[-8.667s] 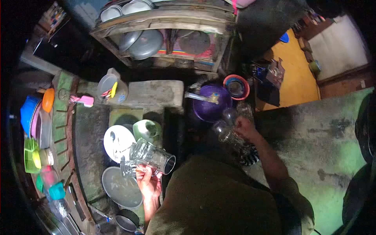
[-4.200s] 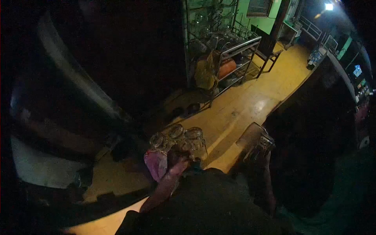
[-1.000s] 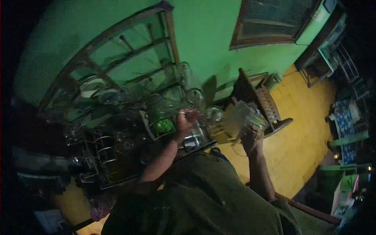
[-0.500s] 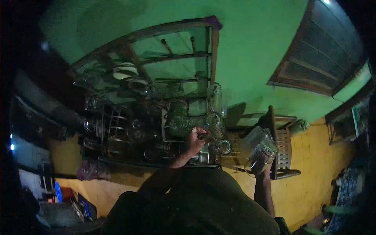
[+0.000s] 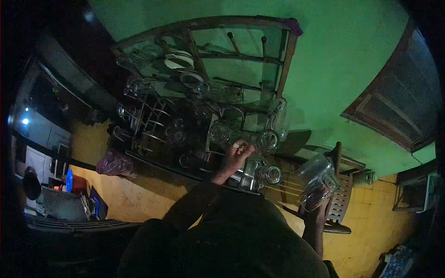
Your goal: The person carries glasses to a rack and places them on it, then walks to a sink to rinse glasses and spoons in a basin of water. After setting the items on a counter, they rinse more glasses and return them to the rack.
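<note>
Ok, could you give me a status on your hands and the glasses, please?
Left hand at glasses on the rack, grip unclear. Right hand holding glass mug, apart from rack. Rack crowded.

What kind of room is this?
Probably a home kitchen or dish-storage corner: a wooden rack holds rows of glasses and stacked plates, and the right hand holds a big glass mug.

**Green Room in Dim Light**

A bright green wall (image 5: 343,60) fills the upper view. Against it stands a wood-framed dish rack (image 5: 288,60) with wire tiers. To the right is a window (image 5: 403,106) in a dark wooden frame, its panes dark. Below it, a slatted wooden chair (image 5: 342,204) stands on the yellow floor (image 5: 380,222). The left side lies in shadow, with one small bluish light (image 5: 25,121).
</note>
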`<action>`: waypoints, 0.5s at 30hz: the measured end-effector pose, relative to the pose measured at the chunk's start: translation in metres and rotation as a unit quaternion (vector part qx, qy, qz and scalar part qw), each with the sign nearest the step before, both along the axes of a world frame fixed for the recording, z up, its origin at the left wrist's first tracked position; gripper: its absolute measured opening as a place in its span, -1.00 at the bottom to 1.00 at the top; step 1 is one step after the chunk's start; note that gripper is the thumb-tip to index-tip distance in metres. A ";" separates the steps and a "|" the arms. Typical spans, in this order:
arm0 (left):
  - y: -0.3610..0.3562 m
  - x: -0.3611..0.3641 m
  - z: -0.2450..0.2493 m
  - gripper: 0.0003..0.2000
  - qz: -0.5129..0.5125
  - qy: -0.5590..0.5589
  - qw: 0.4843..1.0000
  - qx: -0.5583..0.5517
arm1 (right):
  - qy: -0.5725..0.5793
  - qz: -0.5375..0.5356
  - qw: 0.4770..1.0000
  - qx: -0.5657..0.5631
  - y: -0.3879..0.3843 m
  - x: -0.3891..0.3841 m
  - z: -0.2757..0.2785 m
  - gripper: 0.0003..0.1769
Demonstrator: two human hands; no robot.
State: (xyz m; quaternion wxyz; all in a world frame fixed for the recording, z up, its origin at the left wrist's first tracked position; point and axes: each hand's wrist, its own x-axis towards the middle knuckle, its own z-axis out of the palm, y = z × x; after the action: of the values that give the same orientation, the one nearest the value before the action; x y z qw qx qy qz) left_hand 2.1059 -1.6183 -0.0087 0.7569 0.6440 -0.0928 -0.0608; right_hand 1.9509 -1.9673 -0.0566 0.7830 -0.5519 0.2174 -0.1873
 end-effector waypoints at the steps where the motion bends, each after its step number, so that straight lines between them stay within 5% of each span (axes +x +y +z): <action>1: 0.003 0.003 -0.002 -0.79 0.006 -0.017 0.998 0.058 | -0.015 -0.005 1.000 0.016 0.019 -0.004 0.031 -0.58; 4: 0.011 0.001 0.037 -0.51 0.059 -0.031 0.997 0.031 | -0.073 -0.023 0.995 0.059 0.082 -0.019 0.127 -0.49; 6: 0.035 0.016 0.026 -0.47 0.021 -0.101 0.995 0.015 | -0.007 0.010 0.998 -0.065 -0.008 -0.024 -0.030 -0.66; 8: 0.040 0.028 0.034 -0.46 -0.036 -0.212 0.976 0.024 | 0.024 0.021 0.991 -0.128 -0.040 -0.024 -0.085 -0.71; 10: 0.027 0.036 0.066 -0.47 -0.064 -0.253 0.965 0.037 | -0.072 0.019 0.997 0.037 -0.011 -0.021 -0.027 -0.68; 14: -0.006 0.076 0.114 -0.46 -0.092 -0.245 0.962 0.084 | -0.029 0.010 1.000 0.008 -0.015 -0.023 -0.025 -0.67; 15: -0.013 0.088 0.120 -0.46 -0.097 -0.245 0.961 0.081 | 0.107 0.067 0.972 -0.200 -0.011 -0.021 -0.004 -0.68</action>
State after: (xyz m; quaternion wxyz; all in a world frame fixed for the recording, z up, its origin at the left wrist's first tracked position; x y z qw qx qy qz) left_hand 2.1943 -1.6312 0.1113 0.6468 0.6865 -0.3317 0.0186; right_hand 1.9302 -1.9787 -0.0607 0.6400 -0.7273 0.2205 -0.1135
